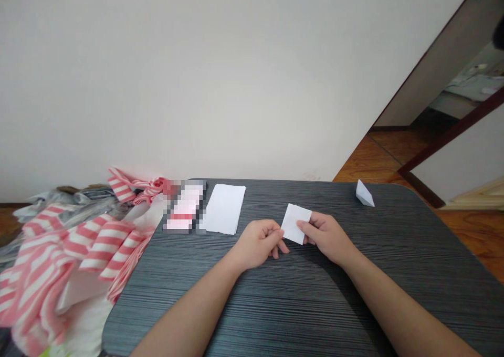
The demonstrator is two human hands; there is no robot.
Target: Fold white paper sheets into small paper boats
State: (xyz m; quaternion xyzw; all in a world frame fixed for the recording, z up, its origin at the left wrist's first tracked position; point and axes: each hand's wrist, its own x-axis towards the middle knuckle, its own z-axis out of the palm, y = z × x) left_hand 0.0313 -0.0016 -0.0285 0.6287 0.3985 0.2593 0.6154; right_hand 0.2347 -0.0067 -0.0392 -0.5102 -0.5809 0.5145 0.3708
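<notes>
A small folded white paper [293, 221], roughly square, is held up above the dark table [271, 299]. My right hand [325, 233] grips its right side, thumb on the front face and fingers behind. At its lower left corner, my left hand [263, 243] has thumb and index finger pinched together on the edge, with the other fingers loosely curled. Beyond my right hand, a folded white paper piece [364, 194] with a pointed top stands near the far right edge of the table.
A stack of white paper sheets [225, 209] lies at the far left of the table, beside a pixelated pink and white item [186, 207]. Red-and-white striped cloth [94, 241] is heaped left of the table. A pale wall [236, 84] rises directly behind.
</notes>
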